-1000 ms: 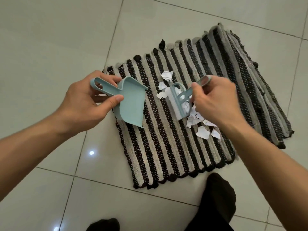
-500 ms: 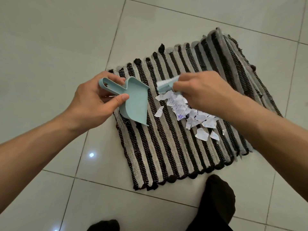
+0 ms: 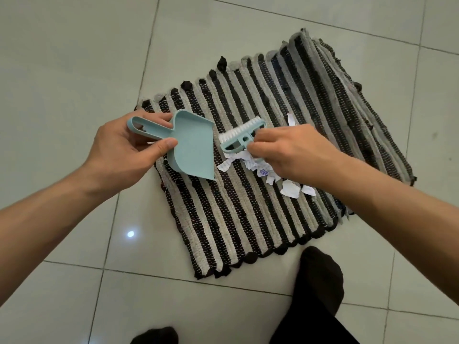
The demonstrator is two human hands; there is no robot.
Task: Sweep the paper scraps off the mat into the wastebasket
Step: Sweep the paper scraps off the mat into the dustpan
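Observation:
A black-and-beige striped mat [image 3: 248, 214] lies on the tiled floor. White paper scraps [image 3: 289, 188] are piled near its middle, partly hidden under my right hand; one scrap [image 3: 291, 119] lies apart, farther back. My left hand [image 3: 124, 150] grips the handle of a small light-blue dustpan [image 3: 193, 147], held tilted at the mat's left edge. My right hand [image 3: 290, 150] holds a light-blue hand brush [image 3: 242, 136] with white bristles turned up and away, just right of the pan and above the scraps. No wastebasket is in view.
Pale floor tiles [image 3: 74, 58] surround the mat. My two feet in dark socks stand at the bottom, one [image 3: 320, 276] just off the mat's near edge and the other [image 3: 155, 336] at the frame's lower border.
My right hand drew the brush leftward and back over the pile, ending beside the dustpan with bristles now showing. The scraps were pulled toward the pan. The dustpan hardly moved.

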